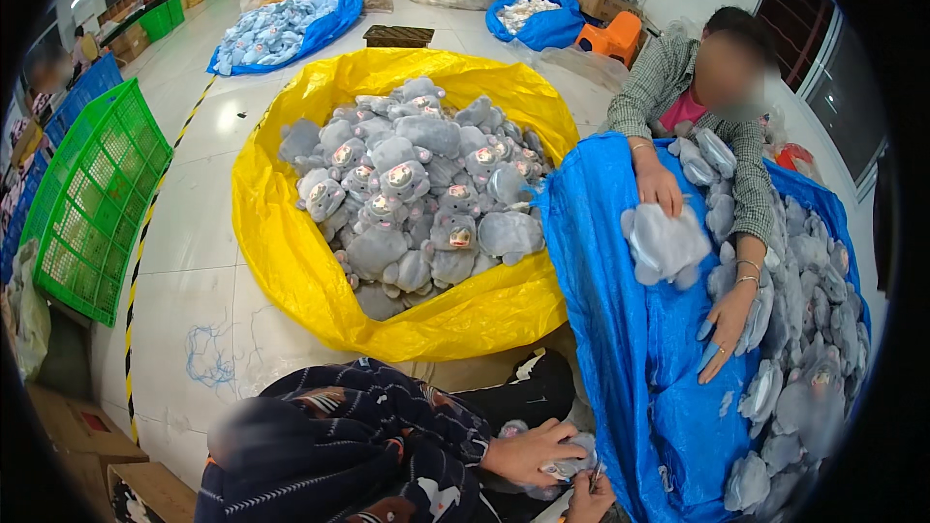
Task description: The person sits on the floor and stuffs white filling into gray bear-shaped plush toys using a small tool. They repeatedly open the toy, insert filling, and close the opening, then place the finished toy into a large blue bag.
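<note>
Near the lower edge, my left hand (533,453) is closed on a small grey plush toy (573,457) with some pink on it. Close by, my right hand (589,501) pinches a thin scissor-like metal tool (597,474) against the toy's right side. My fingers partly cover both things. A large pile of grey plush animals (402,179), several with pinkish faces, fills an open yellow sack (291,276) beyond my hands. To the right, a blue sheet (668,407) comes down close to my right hand.
At the right a co-worker (668,87) in a checked shirt holds a grey plush piece (666,244) over the blue sheet, among more grey pieces (804,349). Green crates (102,199) stand left, cardboard boxes (87,436) lower left. Farther back are light-blue plush pieces (276,29) and an orange stool (610,36).
</note>
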Tool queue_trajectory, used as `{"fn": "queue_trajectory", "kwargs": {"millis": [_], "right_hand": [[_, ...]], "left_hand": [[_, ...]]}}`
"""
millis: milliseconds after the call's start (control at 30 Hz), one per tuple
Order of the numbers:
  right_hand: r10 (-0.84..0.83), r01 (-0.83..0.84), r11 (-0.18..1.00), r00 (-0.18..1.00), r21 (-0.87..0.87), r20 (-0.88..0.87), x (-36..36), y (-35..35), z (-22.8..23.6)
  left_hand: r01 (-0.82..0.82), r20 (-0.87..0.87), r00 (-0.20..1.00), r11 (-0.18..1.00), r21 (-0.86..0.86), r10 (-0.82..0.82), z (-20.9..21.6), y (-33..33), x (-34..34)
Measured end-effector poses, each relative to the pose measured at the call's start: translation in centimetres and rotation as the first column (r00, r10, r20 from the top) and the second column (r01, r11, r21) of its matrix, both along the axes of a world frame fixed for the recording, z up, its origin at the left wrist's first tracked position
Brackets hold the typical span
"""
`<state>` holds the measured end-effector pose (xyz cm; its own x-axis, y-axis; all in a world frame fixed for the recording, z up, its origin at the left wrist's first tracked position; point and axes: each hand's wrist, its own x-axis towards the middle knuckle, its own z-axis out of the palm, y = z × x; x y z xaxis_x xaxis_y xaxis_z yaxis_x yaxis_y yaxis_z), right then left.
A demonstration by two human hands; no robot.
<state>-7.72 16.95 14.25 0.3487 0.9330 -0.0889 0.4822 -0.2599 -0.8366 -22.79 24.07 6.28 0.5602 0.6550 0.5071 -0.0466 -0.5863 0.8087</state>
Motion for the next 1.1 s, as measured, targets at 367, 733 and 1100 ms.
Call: {"fn": "queue_trajectory", "kwargs": {"millis": [367, 733, 1100], "right_hand": [[-0.002, 0.002, 1.0, 0.986, -0.002, 0.166, 2.8, -0.3, -5.5], [0.059, -0.1, 0.978, 0.975, 0.186, 0.216, 1.7, -1.6, -3.2], [0.182, -0.235, 0.968, 0.901, 0.091, 0.394, 3.3, -0.4, -2.0]], "left_hand": [[-0.071, -0.094, 0.993, 0.997, -0.013, 0.069, -0.5, 1.2, -0.2], [0.187, -0.136, 0.954, 0.884, -0.428, -0.267, 0.8, 2.6, -0.5], [0.173, -0.224, 0.934, 0.9, -0.4, -0.279, 0.9, 2.2, -0.4]]}}
